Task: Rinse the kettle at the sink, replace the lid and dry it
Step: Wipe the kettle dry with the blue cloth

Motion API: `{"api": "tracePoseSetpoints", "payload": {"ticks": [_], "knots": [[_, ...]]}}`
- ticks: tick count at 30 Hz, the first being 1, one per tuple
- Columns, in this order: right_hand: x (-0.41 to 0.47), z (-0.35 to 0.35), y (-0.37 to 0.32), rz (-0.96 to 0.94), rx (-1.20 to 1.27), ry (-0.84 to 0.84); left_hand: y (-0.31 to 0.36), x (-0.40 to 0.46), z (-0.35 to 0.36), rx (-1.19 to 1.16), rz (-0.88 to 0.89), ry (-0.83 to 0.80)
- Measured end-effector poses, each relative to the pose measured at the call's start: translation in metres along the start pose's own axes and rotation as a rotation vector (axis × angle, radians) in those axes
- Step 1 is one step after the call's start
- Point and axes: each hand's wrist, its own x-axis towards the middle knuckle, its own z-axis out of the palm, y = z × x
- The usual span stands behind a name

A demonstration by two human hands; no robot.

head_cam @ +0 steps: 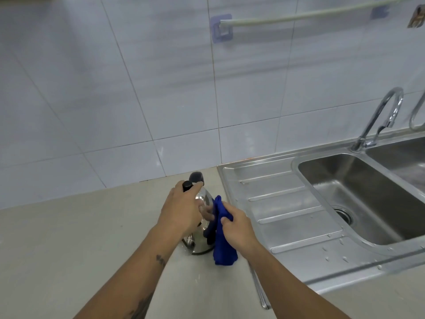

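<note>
The left hand (181, 207) covers much of the kettle (202, 240), so its lid and the greater part of its black handle (187, 185) are out of sight. The blue cloth (224, 242) hides the kettle's right flank. The right hand (238, 227) conceals the cloth's upper folds. The second sink basin (400, 157) and the hose (417, 116) run off the right edge. A small picture (417, 18) at the top right is cut off and too blurred to make out.
</note>
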Motion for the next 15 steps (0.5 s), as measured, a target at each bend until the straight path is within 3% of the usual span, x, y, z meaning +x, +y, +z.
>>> {"api": "tracePoseSetpoints", "payload": {"ticks": [8,11,15], "knots": [[-0.003,0.014,-0.023,-0.247,0.101,0.184,-0.02,0.004,-0.008,-0.123,0.121,-0.058],[-0.003,0.025,-0.016,-0.162,0.182,0.186,-0.005,-0.003,0.008,-0.196,-0.006,0.092],[-0.002,0.024,-0.001,0.01,0.263,0.042,0.004,-0.005,0.041,-0.133,-0.076,0.431]]}}
